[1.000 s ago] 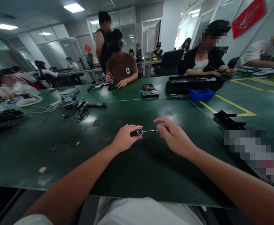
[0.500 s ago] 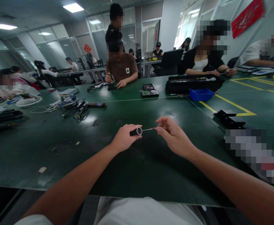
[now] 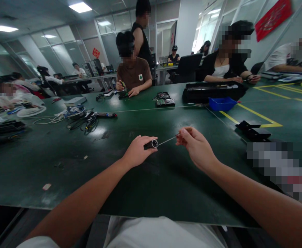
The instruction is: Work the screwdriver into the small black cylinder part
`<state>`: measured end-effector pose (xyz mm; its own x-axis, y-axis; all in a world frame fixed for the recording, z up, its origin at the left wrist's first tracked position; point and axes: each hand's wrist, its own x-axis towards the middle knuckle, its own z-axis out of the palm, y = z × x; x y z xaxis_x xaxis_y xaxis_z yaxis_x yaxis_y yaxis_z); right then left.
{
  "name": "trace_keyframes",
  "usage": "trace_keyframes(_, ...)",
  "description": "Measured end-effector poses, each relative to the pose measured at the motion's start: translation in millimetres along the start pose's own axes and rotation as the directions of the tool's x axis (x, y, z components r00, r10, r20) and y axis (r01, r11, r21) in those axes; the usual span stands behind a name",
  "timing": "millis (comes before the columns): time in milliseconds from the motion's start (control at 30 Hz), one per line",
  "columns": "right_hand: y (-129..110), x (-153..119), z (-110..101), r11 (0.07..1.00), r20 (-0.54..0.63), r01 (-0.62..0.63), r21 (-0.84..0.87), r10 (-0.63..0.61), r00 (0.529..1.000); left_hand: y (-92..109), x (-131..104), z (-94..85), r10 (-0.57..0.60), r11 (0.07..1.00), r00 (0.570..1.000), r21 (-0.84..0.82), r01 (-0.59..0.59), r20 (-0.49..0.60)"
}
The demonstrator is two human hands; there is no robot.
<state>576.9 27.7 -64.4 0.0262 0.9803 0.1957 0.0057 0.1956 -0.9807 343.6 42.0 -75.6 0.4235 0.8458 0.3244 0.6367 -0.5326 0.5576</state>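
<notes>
Over the green table, my left hand (image 3: 138,151) grips a short black cylinder (image 3: 149,145) between thumb and fingers, its light-rimmed round end turned toward the right. My right hand (image 3: 193,143) is closed around the handle of a screwdriver (image 3: 166,140), whose thin metal shaft slants down to the left. The shaft's tip is at the rim of the cylinder's end; whether it touches or enters is too small to tell. My fingers hide most of the handle.
Tangled black cables (image 3: 89,123) lie on the green table (image 3: 94,182) at the left. Ahead are circuit-board parts (image 3: 164,100), a blue tray (image 3: 222,104) and a long black housing (image 3: 214,91). Black pieces (image 3: 254,131) sit at the right. A person (image 3: 133,74) works across the table.
My right hand has turned and shifted slightly right, so the screwdriver shaft now slopes up toward it instead of lying nearly level. My left hand and the cylinder have barely moved.
</notes>
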Motion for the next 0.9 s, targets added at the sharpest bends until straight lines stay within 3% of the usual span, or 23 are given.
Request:
trace_keyframes(333, -7, -10, -3, 0.963, 0.027, 0.192, -0.191, -0.19, 0.981, 4, 0, -0.8, -0.041, 0.999, 0.998, 0.015, 0.04, 0.051)
trace_keyframes(467, -6, -13, -1, 0.924, 0.107, 0.23, -0.304, -0.207, 0.972, 4, -1, -0.2, -0.033, 0.999, 0.997, 0.029, 0.031, 0.065)
trace_keyframes(700, -4, -12, -1, 0.879, 0.119, 0.261, -0.399, -0.233, 0.965, 6, 0, 2.1, -0.049, 0.998, 0.993, 0.042, 0.045, 0.107)
trace_keyframes(900, -12, -15, -1, 0.791, 0.211, 0.338, -0.51, -0.265, 0.941, 4, -1, 4.4, -0.052, 0.998, 0.989, 0.055, 0.044, 0.142)
